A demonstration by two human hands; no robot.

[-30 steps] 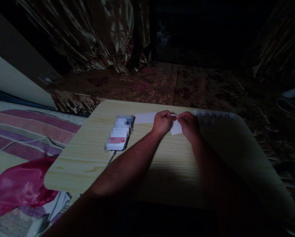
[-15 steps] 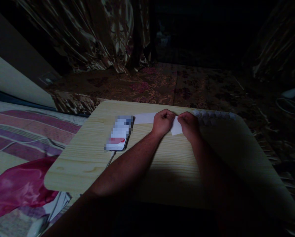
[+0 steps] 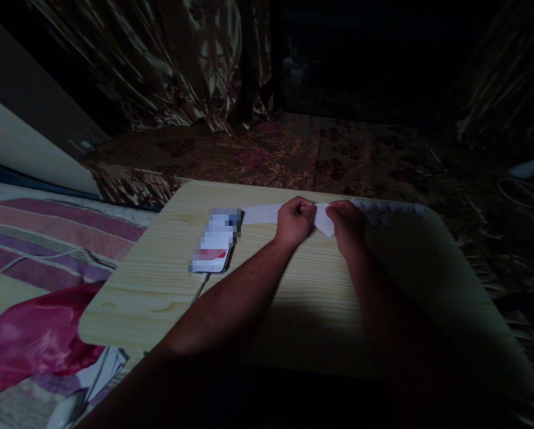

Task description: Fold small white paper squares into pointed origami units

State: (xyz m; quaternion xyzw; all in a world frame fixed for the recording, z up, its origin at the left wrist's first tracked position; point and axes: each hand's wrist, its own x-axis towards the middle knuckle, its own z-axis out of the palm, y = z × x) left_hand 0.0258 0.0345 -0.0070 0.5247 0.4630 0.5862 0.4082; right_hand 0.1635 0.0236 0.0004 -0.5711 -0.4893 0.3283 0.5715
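Note:
A small white piece of paper [image 3: 324,218] sits between my two hands near the far edge of a light wooden table [image 3: 159,286]. My left hand [image 3: 294,220] is curled into a fist and pinches the paper's left edge. My right hand [image 3: 347,223] is closed on the paper's right side. A white paper strip [image 3: 260,213] lies flat to the left of my left hand. Several small folded white paper pieces [image 3: 389,209] lie in a row along the far edge, right of my right hand.
A phone [image 3: 214,241] lies on the table left of my hands, with a cable running off the near edge. A red plastic bag [image 3: 30,336] and striped bedding [image 3: 47,232] are on the left. Patterned carpet and shiny curtains lie beyond the table.
The paper between my hands now shows as a narrower pointed shape, raised slightly higher. My right hand has shifted a little up and away; my left hand has hardly moved.

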